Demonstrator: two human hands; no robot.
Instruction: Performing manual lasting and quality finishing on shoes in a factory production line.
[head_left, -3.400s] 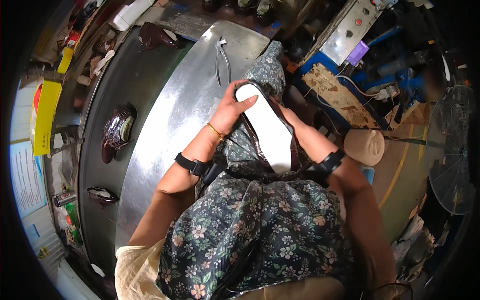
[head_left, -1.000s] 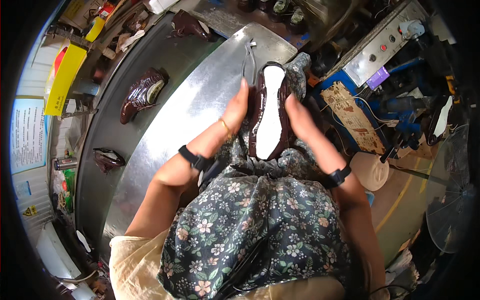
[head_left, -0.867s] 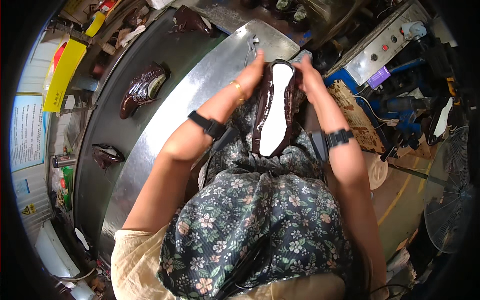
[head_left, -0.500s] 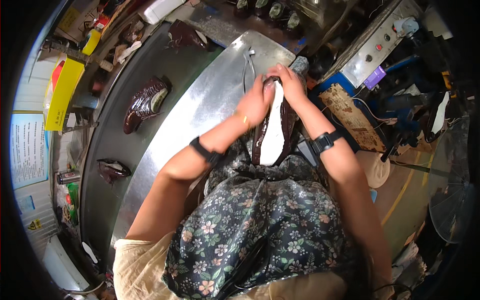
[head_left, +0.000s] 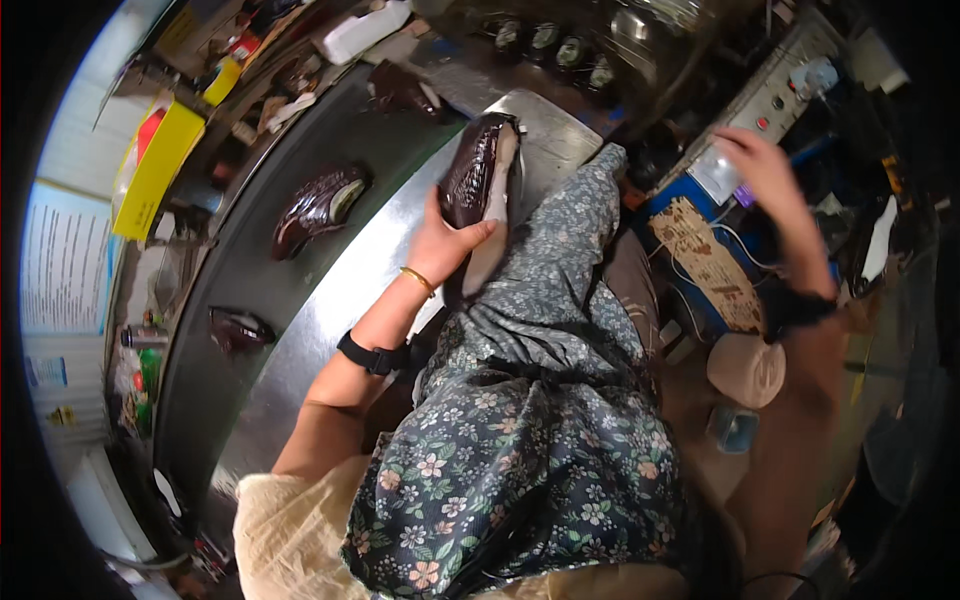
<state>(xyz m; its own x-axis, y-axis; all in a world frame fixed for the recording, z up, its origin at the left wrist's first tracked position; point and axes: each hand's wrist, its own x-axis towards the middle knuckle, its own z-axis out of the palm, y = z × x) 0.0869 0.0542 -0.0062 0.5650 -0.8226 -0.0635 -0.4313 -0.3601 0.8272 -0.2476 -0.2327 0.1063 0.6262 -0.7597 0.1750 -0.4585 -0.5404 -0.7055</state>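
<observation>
While a yellow box (head_left: 165,165) sits at the far left, a dark belt (head_left: 205,400) beside it carries brown shoes (head_left: 318,212). Next comes a metal tabletop (head_left: 365,270). Over it, the left hand (head_left: 445,245) grips a dark brown shoe (head_left: 475,175), thumb across the pale sole (head_left: 498,185), which faces right; whether the shoe touches the metal, I cannot tell. A floral apron (head_left: 520,430) covers the lap. Farther right, the right hand (head_left: 757,165), blurred, is raised before a control panel (head_left: 775,112), well apart from the shoe; its finger opening and contents are unclear.
</observation>
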